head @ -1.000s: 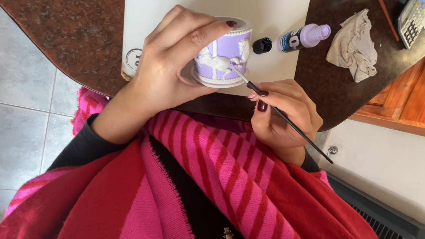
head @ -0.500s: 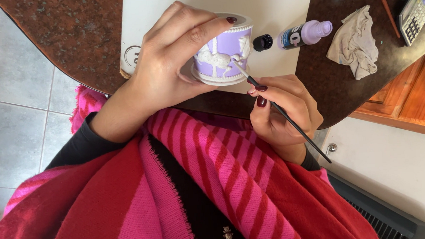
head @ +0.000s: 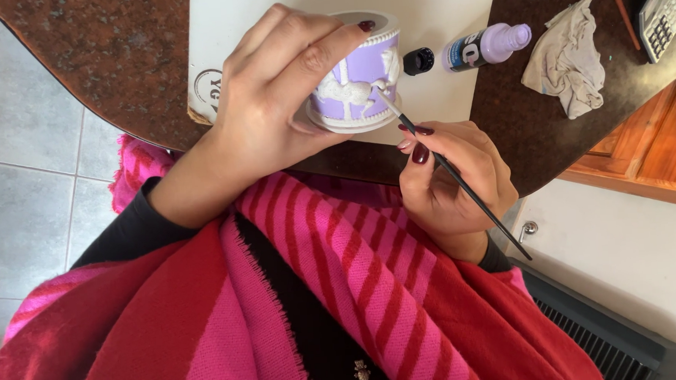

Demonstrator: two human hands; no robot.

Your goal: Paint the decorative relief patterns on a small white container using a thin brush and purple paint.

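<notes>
The left hand (head: 274,113) wraps around a small round box (head: 354,75), fingers over its top and thumb under its base rim, holding it tilted above the edge of a white sheet (head: 436,11) on the dark stone counter (head: 104,63). The right hand (head: 448,181) pinches a thin brush (head: 459,181) like a pen, its dark handle running back past the wrist and its fine tip touching the box's side near a raised white horse (head: 345,91). Both hands are closed on what they hold.

The box is lilac with white trim, and it looks hard, like ceramic or cast resin: stiff, light enough for one hand, and likely to chip if knocked on the stone. The relief figure and the beaded rim are probably its weakest parts, and the lilac surface may carry wet paint, so the top and base rims seem the safest places to grip, as the left hand does now. A glossy coat could make it slippery; a wrap of several fingers suits it better than a pinch. The brush is light and slim, stiff in the handle, soft only at the tip, and is best held low for control.

Beyond the box lie a black cap (head: 419,59) and a lilac bottle (head: 487,47) on its side, well apart from a crumpled rag (head: 568,58). A red and pink striped shawl (head: 342,288) fills the foreground.
</notes>
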